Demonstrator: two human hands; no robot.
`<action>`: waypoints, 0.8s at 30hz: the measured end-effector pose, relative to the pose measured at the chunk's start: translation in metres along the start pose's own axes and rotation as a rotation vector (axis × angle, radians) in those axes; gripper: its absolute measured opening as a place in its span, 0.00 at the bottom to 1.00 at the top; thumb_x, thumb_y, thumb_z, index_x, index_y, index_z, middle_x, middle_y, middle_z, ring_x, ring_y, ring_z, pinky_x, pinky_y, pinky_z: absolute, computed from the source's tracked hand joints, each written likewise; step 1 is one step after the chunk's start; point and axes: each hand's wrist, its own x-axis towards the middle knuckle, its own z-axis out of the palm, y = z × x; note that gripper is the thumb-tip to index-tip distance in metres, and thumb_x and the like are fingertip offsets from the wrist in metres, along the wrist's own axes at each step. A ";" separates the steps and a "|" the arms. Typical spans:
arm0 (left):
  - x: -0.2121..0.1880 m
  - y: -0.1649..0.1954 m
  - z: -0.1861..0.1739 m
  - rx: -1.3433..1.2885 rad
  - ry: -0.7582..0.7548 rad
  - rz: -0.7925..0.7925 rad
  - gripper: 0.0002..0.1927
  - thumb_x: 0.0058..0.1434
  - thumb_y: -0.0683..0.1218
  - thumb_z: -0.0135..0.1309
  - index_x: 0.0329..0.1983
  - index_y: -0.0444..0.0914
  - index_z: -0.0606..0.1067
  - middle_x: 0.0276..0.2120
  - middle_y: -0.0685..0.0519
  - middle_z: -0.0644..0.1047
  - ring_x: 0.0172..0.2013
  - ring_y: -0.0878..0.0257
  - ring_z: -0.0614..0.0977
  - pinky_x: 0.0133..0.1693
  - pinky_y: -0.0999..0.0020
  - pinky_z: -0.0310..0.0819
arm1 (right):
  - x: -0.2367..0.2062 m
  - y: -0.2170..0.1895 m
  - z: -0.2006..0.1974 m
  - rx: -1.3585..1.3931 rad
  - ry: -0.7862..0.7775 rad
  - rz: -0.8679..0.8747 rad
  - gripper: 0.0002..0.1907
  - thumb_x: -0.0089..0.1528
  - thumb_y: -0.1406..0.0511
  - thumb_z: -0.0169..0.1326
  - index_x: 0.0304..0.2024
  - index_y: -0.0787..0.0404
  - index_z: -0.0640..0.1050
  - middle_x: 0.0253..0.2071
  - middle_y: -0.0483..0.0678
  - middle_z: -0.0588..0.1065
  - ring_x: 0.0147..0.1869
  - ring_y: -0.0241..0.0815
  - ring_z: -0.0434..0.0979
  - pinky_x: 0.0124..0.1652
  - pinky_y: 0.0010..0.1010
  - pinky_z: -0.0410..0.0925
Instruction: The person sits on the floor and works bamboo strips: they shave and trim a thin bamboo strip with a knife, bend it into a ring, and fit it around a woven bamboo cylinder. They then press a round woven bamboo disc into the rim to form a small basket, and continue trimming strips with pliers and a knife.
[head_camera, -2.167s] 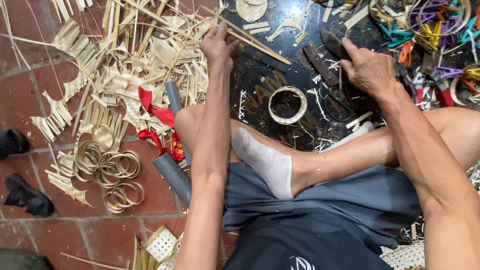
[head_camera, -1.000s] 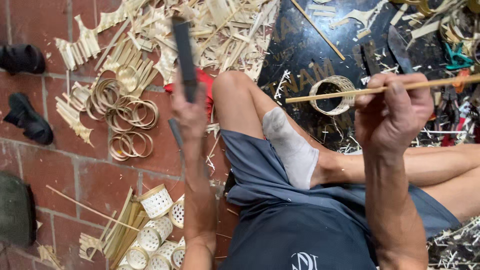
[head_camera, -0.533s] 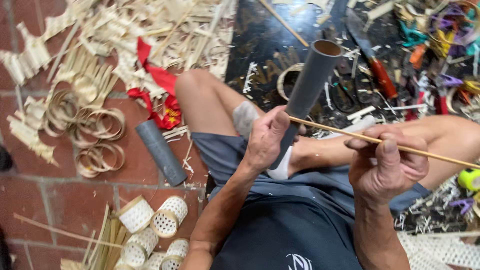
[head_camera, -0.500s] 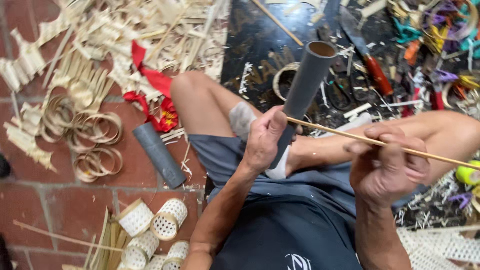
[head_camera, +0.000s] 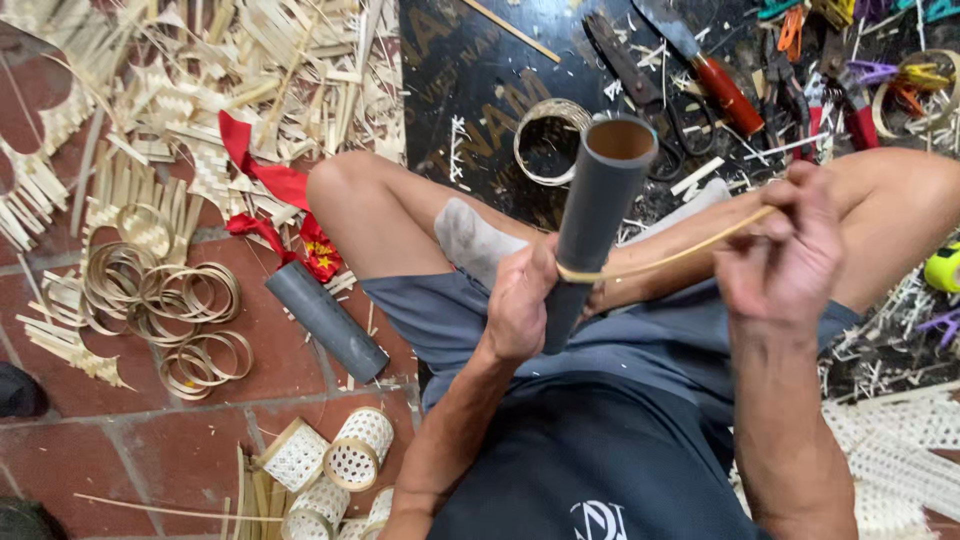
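**Bamboo strip bent against the grey pipe**

I saw the left hand (head_camera: 520, 305) clamped around the lower part of a grey plastic pipe (head_camera: 598, 215), which stood tilted above the lap, its open mouth up and away from the grip. The pipe was smooth, dull grey, with a paler inner wall. A thin pale bamboo strip (head_camera: 665, 262) met the pipe just above the left fingers and ran in a shallow curve across to the right hand (head_camera: 785, 260), whose fingers were pinched shut on its far end.

Half a second before, the strip had been straight and stuck out well past the right hand; here it bowed, and no free end showed beyond that hand. The pipe also stood closer to the camera.

I could not make out whether the strip wrapped behind the pipe or only pressed on its front, as the left thumb hid that spot. The pipe's lower end was buried in the palm. A second grey pipe (head_camera: 325, 318) lay on the brick floor (head_camera: 70, 450), well to the left of the grip, near loose bamboo rings (head_camera: 195, 330).
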 end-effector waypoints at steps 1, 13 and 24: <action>-0.002 0.003 0.001 0.081 -0.017 0.026 0.30 0.75 0.64 0.44 0.50 0.30 0.73 0.35 0.47 0.78 0.32 0.64 0.78 0.36 0.70 0.73 | 0.013 0.011 0.012 -0.062 -0.017 0.006 0.08 0.81 0.61 0.49 0.51 0.58 0.74 0.36 0.41 0.75 0.28 0.26 0.69 0.33 0.14 0.65; -0.022 0.040 0.016 0.848 -0.182 -0.013 0.27 0.76 0.57 0.42 0.53 0.28 0.76 0.42 0.51 0.81 0.42 0.61 0.82 0.49 0.68 0.76 | 0.059 0.074 0.247 -1.501 -1.039 0.293 0.15 0.71 0.61 0.48 0.33 0.64 0.76 0.22 0.42 0.73 0.21 0.31 0.67 0.20 0.28 0.61; 0.024 0.029 -0.022 0.115 0.258 0.043 0.25 0.78 0.60 0.40 0.50 0.33 0.73 0.31 0.45 0.77 0.27 0.61 0.78 0.31 0.66 0.74 | -0.080 0.019 0.166 -1.771 -0.889 -1.091 0.08 0.62 0.71 0.57 0.36 0.74 0.74 0.36 0.60 0.80 0.39 0.54 0.83 0.37 0.42 0.75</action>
